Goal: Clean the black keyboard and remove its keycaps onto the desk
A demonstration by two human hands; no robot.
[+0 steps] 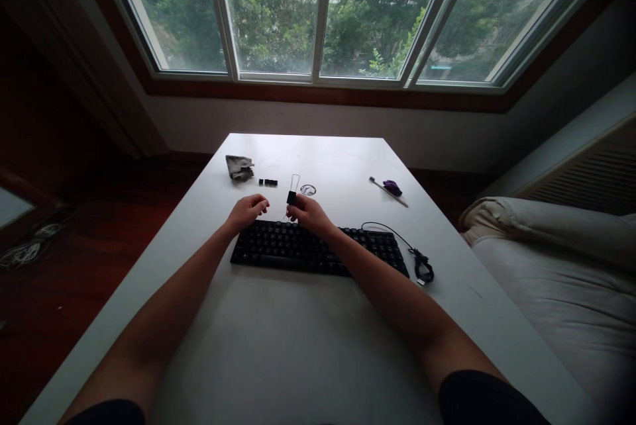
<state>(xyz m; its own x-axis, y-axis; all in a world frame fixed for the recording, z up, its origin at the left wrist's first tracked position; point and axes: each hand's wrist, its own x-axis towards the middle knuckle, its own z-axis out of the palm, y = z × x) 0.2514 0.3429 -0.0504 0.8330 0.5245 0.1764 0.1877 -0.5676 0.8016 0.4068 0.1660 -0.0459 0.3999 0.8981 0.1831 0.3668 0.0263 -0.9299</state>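
using the black keyboard (278, 246) as landmark, lying across the white table (298, 332). crossing its right half with the right forearm; risking a stray press or shove if leaning down. seeing the cable (422, 266) bunching just off its right end; likely risking a snag if swinging that forearm wide.

hovering at its rear left with the left hand (247, 211), fingers half curled, narrow gap; not being able to tell if pinching anything small. pinching the wire tool (291, 198) by its black middle with the right hand (311, 214), over the keyboard's rear edge; probably risking a slip if gripping lightly, bent wire if twisting hard.

seeing a ring-like item (308, 190) lying beyond its middle, small black pieces (271, 182) beyond its left part; risking scattering those if brushing past with the left hand. spotting a brush (400, 200) and purple cloth (392, 187) beyond its right part, grey rag (239, 168) beyond its left end.
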